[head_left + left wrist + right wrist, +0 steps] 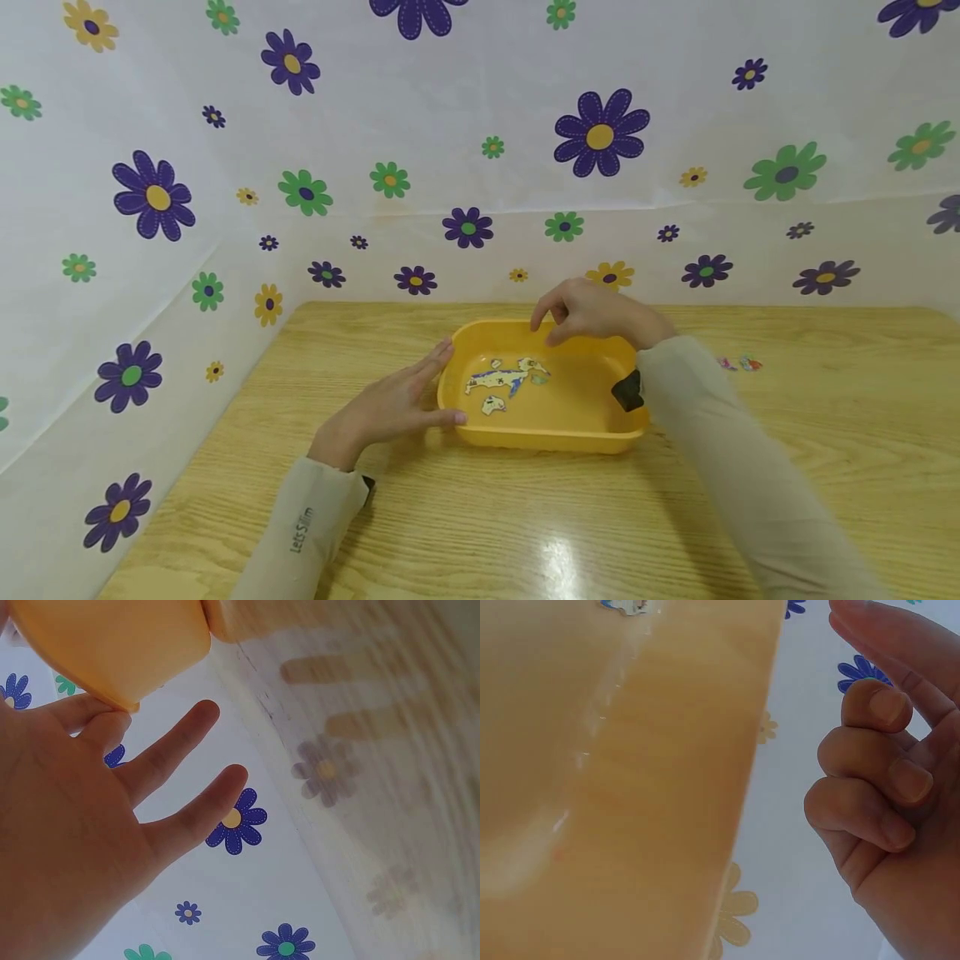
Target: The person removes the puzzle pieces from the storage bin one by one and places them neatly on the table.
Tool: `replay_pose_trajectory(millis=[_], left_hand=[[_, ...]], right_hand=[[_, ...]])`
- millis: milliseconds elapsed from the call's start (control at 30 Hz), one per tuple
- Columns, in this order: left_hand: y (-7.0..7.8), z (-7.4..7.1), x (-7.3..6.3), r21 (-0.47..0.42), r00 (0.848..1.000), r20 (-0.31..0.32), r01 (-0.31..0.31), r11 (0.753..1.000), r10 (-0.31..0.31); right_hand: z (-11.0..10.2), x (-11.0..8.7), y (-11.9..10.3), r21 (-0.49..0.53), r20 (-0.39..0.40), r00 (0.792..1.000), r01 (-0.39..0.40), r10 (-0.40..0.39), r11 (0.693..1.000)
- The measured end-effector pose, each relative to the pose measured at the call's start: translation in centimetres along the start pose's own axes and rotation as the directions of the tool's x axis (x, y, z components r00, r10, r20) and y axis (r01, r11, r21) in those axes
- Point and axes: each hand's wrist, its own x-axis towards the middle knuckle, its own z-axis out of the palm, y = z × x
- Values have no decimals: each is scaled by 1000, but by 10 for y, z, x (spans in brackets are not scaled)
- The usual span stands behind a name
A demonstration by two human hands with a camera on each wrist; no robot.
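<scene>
A yellow plastic tray point(551, 440) stands on the table. My left hand point(390, 412) rests against its left side, fingers along the wall and thumb at the near-left corner. In the left wrist view, fingertips touch the rim and two fingers stretch out apart from it. Above the far rim is my right hand point(588, 312), with index finger and thumb apart and nothing visible between them. The right wrist view shows its other fingers point(866, 761) bent loosely toward the palm. Inside the tray's left half lie several flat, cream-and-blue printed pieces point(495, 380).
Two small colourful flat pieces point(750, 363) lie on the wooden table point(840, 433) to the right of the tray, near the right sleeve point(720, 433). A white, flower-printed sheet point(510, 100) hangs behind and on the left, bordering the table.
</scene>
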Motion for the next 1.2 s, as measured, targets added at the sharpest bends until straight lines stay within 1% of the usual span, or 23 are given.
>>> replay_pose_trajectory(millis=[233, 367, 467, 600, 700, 900, 1100, 1200], left_hand=[[-1, 1, 0, 12, 1000, 1, 0, 1000, 0], [-1, 1, 0, 18, 1000, 2, -4, 1000, 4], [-1, 1, 0, 14, 1000, 0, -5, 1000, 5], [-1, 1, 1, 12, 1000, 1, -7, 1000, 7], [0, 1, 1, 8, 1000, 1, -3, 1000, 3], [-2, 1, 1, -10, 1000, 5, 5, 1000, -5], [-4, 3, 1, -10, 1000, 10, 24, 1000, -24], [-5, 3, 1, -13, 1000, 7, 25, 1000, -25]], right_hand=[[14, 6, 6, 67, 74, 997, -11, 6, 998], [20, 8, 10, 70, 99, 995, -14, 7, 997], [25, 10, 12, 63, 116, 993, 4, -12, 998], [30, 12, 16, 62, 149, 989, 1, -10, 998], [34, 13, 17, 45, 175, 984, -28, 19, 999], [38, 14, 15, 1, 225, 973, -58, 56, 998], [40, 13, 12, -85, 241, 966, -78, 97, 993], [41, 13, 11, -108, 236, 966, -86, 109, 990]])
